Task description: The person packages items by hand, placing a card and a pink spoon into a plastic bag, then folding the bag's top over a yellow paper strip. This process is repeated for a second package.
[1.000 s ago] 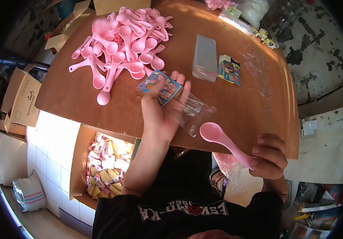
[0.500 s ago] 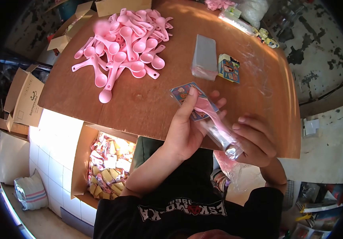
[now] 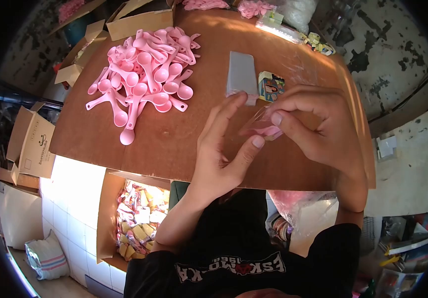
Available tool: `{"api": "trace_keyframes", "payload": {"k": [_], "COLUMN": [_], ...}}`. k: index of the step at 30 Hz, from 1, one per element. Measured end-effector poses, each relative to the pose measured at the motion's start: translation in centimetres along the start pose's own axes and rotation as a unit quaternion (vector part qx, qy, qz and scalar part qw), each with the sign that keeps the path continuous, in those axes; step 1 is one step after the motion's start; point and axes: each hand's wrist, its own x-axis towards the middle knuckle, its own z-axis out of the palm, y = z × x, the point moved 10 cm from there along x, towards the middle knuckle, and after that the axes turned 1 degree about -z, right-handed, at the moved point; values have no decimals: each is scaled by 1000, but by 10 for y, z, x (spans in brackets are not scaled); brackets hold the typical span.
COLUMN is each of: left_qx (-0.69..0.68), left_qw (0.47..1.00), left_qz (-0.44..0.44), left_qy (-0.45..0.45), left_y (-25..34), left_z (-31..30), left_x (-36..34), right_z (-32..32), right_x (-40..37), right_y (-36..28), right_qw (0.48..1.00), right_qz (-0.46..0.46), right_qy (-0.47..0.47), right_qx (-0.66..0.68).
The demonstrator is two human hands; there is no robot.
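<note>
Pinching a thin clear plastic sleeve (image 3: 255, 121) with a pink plastic spoon (image 3: 267, 131) inside it, the right hand (image 3: 323, 129) and the left hand (image 3: 221, 154) hold it in the air above the brown wooden counter (image 3: 174, 134), close to its near edge. Each grip closes on the film with fingertips only, so the slippery sleeve may slide free or tear, and the spoon could then drop past that edge. The heap of loose pink plastic spoons (image 3: 142, 74) lies well apart, toward the far left corner.
</note>
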Motion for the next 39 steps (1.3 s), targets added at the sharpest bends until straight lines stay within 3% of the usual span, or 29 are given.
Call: {"api": "trace_keyframes", "payload": {"k": [1,3,5,7,11,13,15,19,21,26,28,29,31,33,35,37,38,39], "left_qx": [3,-124,-109,-147,-47,-30,85,137,209,176,133,84,31,-31,-62,-83,-100,-107], "left_qw": [1000,986,990,976,983,986,989,976,965,965,974,983,988,996,995,994,987,987], "left_qz": [1,-114,-90,-158,-174,-163,-113,-139,-63,-40,-30,-38,-45,-87,-73,-52,-107,-107], "left_qy": [-1,-16,7,14,-19,-30,-50,-94,-146,-189,-180,-160,-142,-6,12,45,63,61], "left_y": [4,-12,-5,-13,-13,-10,6,0,7,9,10,10,12,7,3,-2,-7,-5], "left_z": [2,11,7,8,9,12,12,13,21,25,24,20,18,-7,-8,-14,-13,-8], "left_x": [0,-6,-4,-9,-15,-16,-11,-18,-18,-17,-16,-16,-18,-18,-17,-18,-19,-20], "right_z": [3,7,10,2,2,6,9,17,21,20,11,9,-19,-50,-79,-89,-73,-72], "right_x": [-1,-4,-7,-9,-14,-17,-18,-23,-23,-23,-23,-24,-29,-26,-19,-16,-19,-49], "right_y": [7,10,13,5,-2,-8,-11,-11,-13,0,8,11,31,61,88,139,212,280], "right_qw": [998,997,993,998,992,982,980,974,976,983,998,998,978,948,877,784,890,904], "right_qz": [50,49,48,1,-47,-88,-86,-128,-107,-67,-39,-39,-5,20,-38,-102,137,361], "right_qy": [-14,2,17,59,92,91,78,58,38,35,50,50,159,182,154,51,89,122], "right_qx": [19,66,111,21,-69,-143,-163,-178,-184,-170,7,4,131,260,453,610,425,196]}}
